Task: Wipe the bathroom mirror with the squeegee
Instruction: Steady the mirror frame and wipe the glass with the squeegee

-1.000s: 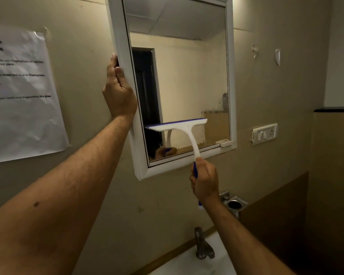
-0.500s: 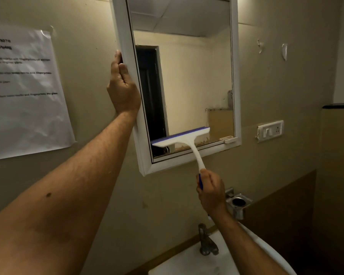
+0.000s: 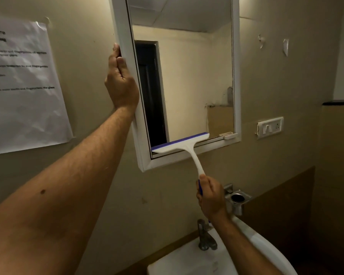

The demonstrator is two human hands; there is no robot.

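A white-framed mirror hangs on the beige wall, swung slightly out from it. My left hand grips the left edge of its frame. My right hand holds the blue grip of a white squeegee. The squeegee's blue-edged blade lies across the bottom strip of the glass, just above the lower frame, tilted up to the right. The mirror reflects a dark doorway and a pale wall.
A paper notice is taped to the wall at left. A switch plate sits right of the mirror. Below are a metal holder, a tap and a white basin.
The squeegee blade has slid down the glass from the lower third to the bottom edge. My right hand dropped with it. My left hand stayed on the frame.
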